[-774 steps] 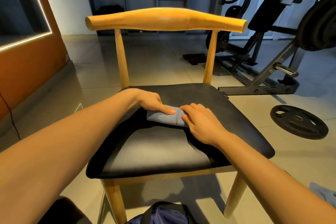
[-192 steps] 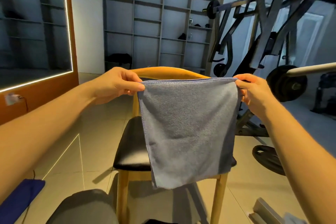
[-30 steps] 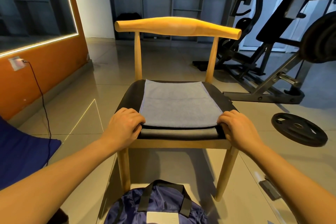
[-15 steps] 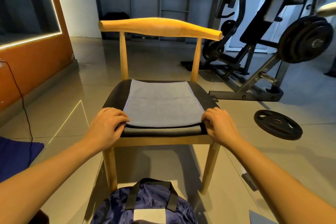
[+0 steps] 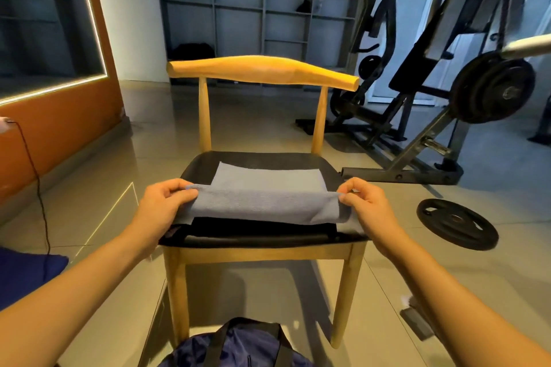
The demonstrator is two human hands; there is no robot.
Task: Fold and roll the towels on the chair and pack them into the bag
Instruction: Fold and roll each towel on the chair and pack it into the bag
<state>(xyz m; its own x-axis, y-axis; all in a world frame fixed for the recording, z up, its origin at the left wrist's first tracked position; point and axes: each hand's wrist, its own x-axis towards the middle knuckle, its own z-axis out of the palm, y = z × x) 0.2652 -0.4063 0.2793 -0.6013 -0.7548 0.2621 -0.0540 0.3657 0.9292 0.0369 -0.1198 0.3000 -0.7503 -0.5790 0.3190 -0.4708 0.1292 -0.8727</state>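
Observation:
A grey-blue towel (image 5: 265, 191) lies on the black seat of a wooden chair (image 5: 262, 73). Its near edge is lifted off the seat and curls toward the chair back. My left hand (image 5: 162, 207) pinches the near left corner of the towel. My right hand (image 5: 365, 204) pinches the near right corner. The far half of the towel stays flat on the seat. A dark blue bag (image 5: 238, 347) with black straps sits on the floor in front of the chair, between my forearms.
A black weight plate (image 5: 456, 223) lies on the floor to the right of the chair. Gym machines (image 5: 447, 77) stand behind it. An orange wall (image 5: 53, 131) with a hanging black cable is at the left. Something dark blue (image 5: 26, 274) lies at the left edge.
Both hands have pinched the towel's near corners and lifted the near edge up and toward the chair back; before, the towel lay flat with the hands at the seat's front edge.

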